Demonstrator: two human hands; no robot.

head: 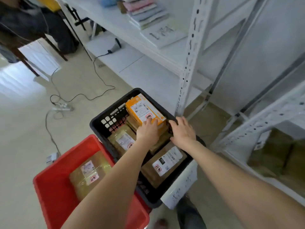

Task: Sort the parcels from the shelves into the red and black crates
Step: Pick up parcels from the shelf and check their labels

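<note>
Orange parcel (pixel 145 109), far end of black crate (pixel 99 120): left hand (pixel 147 132) fingers flat on it; right hand (pixel 183 133) fingers spread, empty. Risk: perched on a stack, it may slide.

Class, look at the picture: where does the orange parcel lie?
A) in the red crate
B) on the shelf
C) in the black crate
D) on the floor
C: the orange parcel lies on top of brown parcels inside the black crate, with the left hand touching it.
</note>
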